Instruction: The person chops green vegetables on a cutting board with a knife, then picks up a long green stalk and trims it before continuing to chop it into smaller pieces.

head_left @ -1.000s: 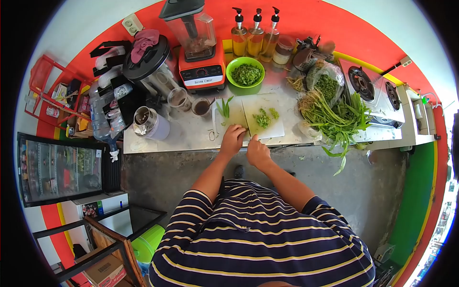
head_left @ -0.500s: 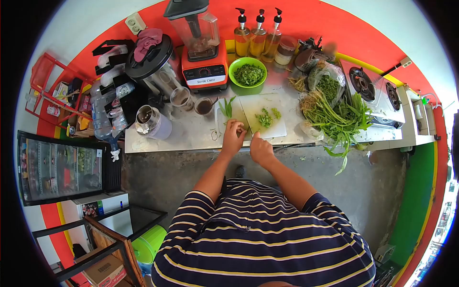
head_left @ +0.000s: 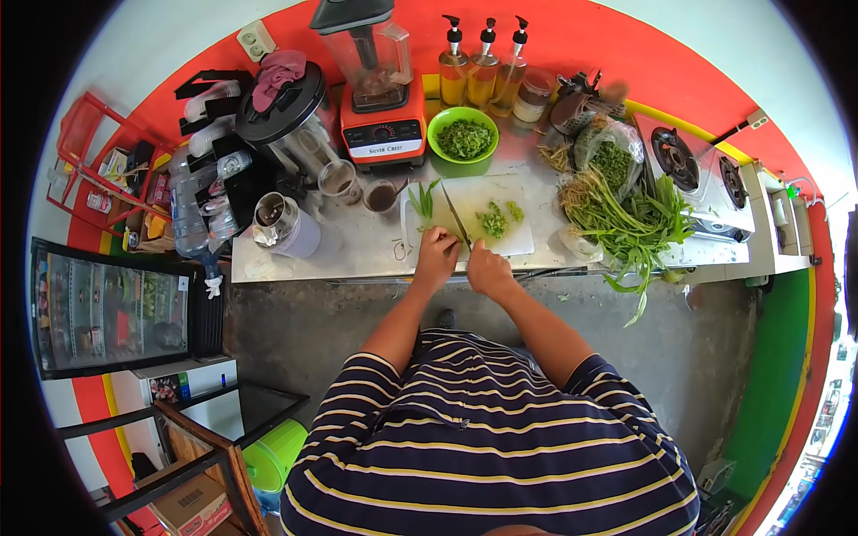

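Observation:
My right hand (head_left: 489, 271) is closed round the handle of a knife (head_left: 457, 214), whose blade points up and left over the white cutting board (head_left: 514, 243). Close by on the left, my left hand (head_left: 438, 255) presses green leaves against the board, its fingers closed beside the blade; the part under the fingers is hidden. Long green leaves (head_left: 424, 200) stick out above that hand. To the right of the blade lies a small pile of chopped greens (head_left: 492, 220). A green bowl (head_left: 462, 161) of chopped leaves stands behind the board.
A bunch of leafy greens (head_left: 617, 219) hangs over the counter's front edge at right, near a gas stove (head_left: 706, 174). Behind stand an orange blender (head_left: 383, 129) and pump bottles (head_left: 483, 79). Left are two cups (head_left: 382, 198) and a metal-topped container (head_left: 290, 230).
The knife blade now shows clearly, tilted up and left between the leaves and the chopped pile. My hands have barely shifted.

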`<state>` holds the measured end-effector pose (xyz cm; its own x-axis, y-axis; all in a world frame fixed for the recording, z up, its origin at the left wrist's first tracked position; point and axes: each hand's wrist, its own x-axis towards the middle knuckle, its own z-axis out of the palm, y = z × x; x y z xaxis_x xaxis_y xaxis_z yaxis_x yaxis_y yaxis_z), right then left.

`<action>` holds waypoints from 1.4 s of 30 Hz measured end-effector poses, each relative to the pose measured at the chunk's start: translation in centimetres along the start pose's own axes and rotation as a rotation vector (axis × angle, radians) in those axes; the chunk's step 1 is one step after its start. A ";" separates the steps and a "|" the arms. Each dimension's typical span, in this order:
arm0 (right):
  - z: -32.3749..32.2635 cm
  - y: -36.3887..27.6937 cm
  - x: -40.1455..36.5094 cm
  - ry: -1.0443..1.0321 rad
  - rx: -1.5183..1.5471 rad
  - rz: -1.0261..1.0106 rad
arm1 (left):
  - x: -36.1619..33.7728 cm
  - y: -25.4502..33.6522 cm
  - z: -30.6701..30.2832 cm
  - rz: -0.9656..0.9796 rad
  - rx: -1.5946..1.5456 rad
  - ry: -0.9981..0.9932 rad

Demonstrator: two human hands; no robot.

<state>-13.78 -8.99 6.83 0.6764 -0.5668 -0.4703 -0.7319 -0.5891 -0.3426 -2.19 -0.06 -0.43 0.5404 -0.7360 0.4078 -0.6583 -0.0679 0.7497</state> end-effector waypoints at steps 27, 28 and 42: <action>-0.2 0.0 -0.1 -0.055 -0.100 -0.040 | 0.4 -0.5 -0.5 -0.079 -0.111 -0.029; -0.4 -0.2 -0.3 -0.053 -0.098 -0.037 | 0.4 -0.5 -0.5 -0.100 -0.134 -0.023; 0.3 -0.7 0.4 0.011 -0.103 -0.060 | -0.3 -0.5 -0.4 -0.092 -0.052 0.015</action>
<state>-13.07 -8.62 6.64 0.7197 -0.5347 -0.4428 -0.6783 -0.6775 -0.2844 -1.85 0.45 -0.69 0.6053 -0.7181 0.3434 -0.5774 -0.0991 0.8104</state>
